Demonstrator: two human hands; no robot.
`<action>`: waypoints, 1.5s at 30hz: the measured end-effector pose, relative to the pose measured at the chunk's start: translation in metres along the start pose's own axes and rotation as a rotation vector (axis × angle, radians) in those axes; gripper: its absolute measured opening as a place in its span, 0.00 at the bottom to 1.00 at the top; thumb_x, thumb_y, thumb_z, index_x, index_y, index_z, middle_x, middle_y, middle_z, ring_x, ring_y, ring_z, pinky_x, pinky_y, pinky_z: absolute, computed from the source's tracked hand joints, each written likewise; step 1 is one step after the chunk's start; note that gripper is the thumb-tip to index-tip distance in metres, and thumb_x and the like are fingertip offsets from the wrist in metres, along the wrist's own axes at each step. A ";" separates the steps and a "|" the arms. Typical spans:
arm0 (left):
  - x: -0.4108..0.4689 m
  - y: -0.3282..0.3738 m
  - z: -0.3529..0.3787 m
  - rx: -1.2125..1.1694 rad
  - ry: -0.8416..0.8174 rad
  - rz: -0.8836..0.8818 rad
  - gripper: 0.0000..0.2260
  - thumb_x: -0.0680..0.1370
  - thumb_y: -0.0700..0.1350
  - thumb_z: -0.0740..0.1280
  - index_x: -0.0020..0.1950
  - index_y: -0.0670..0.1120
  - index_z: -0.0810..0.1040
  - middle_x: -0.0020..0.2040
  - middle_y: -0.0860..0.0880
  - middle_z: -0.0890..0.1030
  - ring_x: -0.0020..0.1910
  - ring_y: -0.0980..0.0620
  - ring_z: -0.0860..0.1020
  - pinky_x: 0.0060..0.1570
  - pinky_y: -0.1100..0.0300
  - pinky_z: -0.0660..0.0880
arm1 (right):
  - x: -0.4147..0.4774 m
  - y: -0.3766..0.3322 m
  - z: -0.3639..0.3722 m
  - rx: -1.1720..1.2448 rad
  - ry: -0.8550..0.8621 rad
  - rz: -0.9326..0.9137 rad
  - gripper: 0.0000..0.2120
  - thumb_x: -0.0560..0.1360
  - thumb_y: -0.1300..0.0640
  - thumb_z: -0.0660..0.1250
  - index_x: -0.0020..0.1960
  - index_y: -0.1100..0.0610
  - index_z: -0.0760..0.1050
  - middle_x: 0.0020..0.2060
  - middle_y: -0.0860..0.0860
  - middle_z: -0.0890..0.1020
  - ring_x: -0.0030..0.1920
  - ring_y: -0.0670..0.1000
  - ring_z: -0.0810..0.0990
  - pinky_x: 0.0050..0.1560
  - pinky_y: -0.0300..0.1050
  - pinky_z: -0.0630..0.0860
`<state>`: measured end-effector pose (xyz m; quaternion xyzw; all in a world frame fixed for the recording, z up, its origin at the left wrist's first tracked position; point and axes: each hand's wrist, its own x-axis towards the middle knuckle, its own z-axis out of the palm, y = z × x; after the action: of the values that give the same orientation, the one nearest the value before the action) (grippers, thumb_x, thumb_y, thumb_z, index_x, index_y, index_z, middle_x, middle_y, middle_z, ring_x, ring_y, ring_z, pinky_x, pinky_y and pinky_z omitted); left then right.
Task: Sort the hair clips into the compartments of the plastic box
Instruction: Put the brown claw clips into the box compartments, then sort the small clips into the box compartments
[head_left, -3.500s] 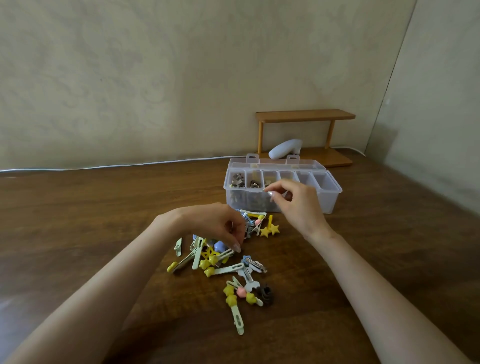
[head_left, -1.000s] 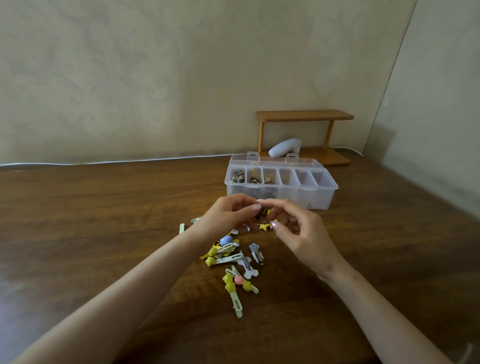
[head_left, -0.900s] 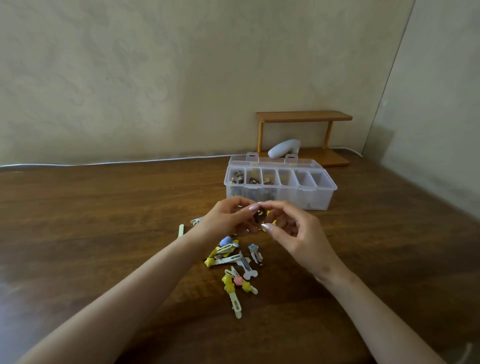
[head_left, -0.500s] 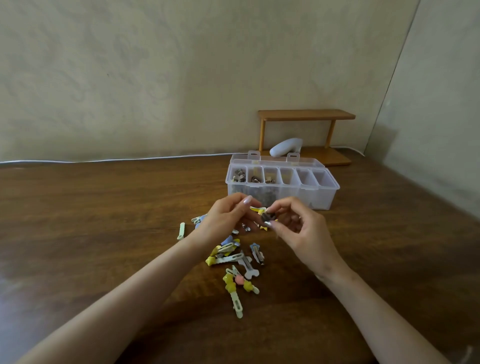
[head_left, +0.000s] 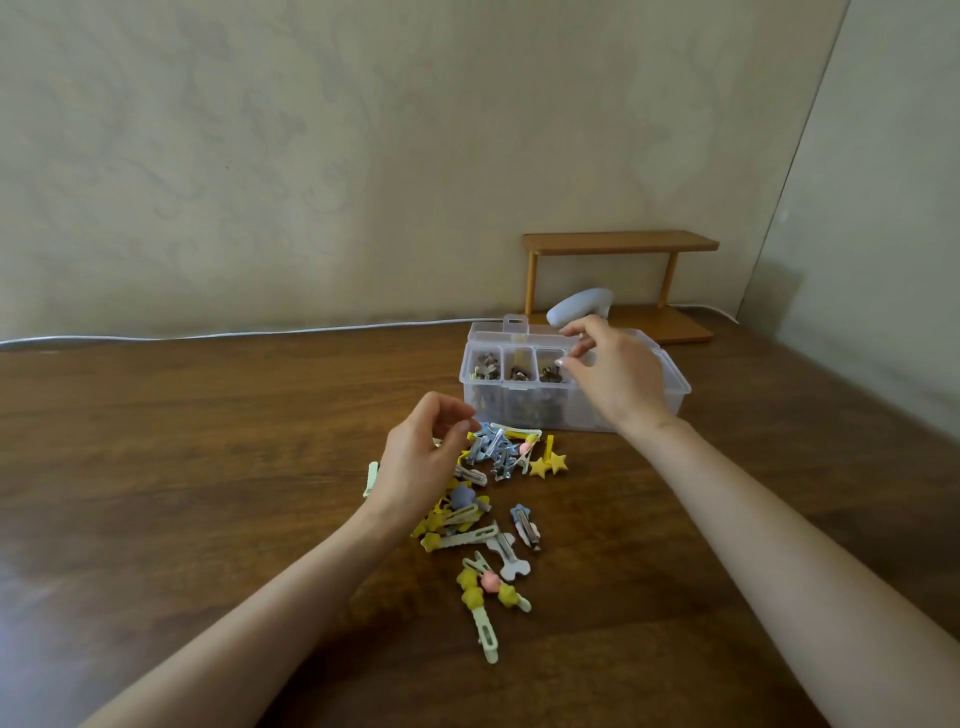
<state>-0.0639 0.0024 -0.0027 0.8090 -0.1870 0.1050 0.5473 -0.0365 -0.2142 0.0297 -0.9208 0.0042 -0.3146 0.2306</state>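
A clear plastic box (head_left: 675, 397) with several compartments stands open on the wooden table. Its three leftmost compartments hold small dark clips (head_left: 550, 372). My right hand (head_left: 618, 379) hovers over the box's middle, thumb and forefinger apart beside the third compartment, with nothing visible between them. In front of the box lies a loose pile of hair clips (head_left: 498, 453) in yellow, blue, white and pale green, including yellow star clips (head_left: 548, 465) and a long pale clip (head_left: 485, 635) nearest me. My left hand (head_left: 421, 460) hangs just above the pile's left side, fingers loosely curled and holding nothing.
Behind the box stands a small wooden shelf (head_left: 618, 243) with a pale grey rounded object (head_left: 576, 306) under it. A white cable (head_left: 260, 332) runs along the wall at the table's back edge. A second wall closes the right side.
My right hand has carried the dark clip from the pile up to the box and its fingers have parted over the third compartment. The left hand has dropped back toward the pile.
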 end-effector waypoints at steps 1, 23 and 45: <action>0.000 -0.001 0.000 0.014 0.014 0.005 0.06 0.79 0.39 0.61 0.53 0.46 0.75 0.45 0.55 0.79 0.46 0.58 0.78 0.40 0.72 0.74 | 0.001 0.001 0.001 -0.009 -0.003 0.002 0.14 0.75 0.56 0.68 0.60 0.53 0.74 0.46 0.47 0.81 0.47 0.46 0.76 0.38 0.40 0.68; 0.026 -0.029 -0.030 0.429 -0.020 -0.219 0.05 0.75 0.42 0.67 0.50 0.47 0.76 0.50 0.49 0.79 0.51 0.49 0.76 0.51 0.49 0.77 | -0.060 -0.013 0.014 0.041 -0.402 -0.298 0.10 0.72 0.52 0.70 0.54 0.47 0.79 0.49 0.44 0.75 0.52 0.43 0.70 0.49 0.40 0.71; 0.021 -0.015 -0.028 0.799 -0.564 -0.066 0.25 0.74 0.60 0.62 0.69 0.53 0.65 0.60 0.49 0.67 0.52 0.53 0.73 0.53 0.59 0.73 | -0.058 -0.004 0.020 0.089 -0.437 -0.128 0.13 0.78 0.54 0.63 0.62 0.49 0.76 0.61 0.46 0.75 0.63 0.46 0.69 0.63 0.44 0.67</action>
<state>-0.0378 0.0298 0.0031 0.9581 -0.2473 -0.0721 0.1251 -0.0717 -0.1936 -0.0156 -0.9543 -0.1182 -0.1218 0.2460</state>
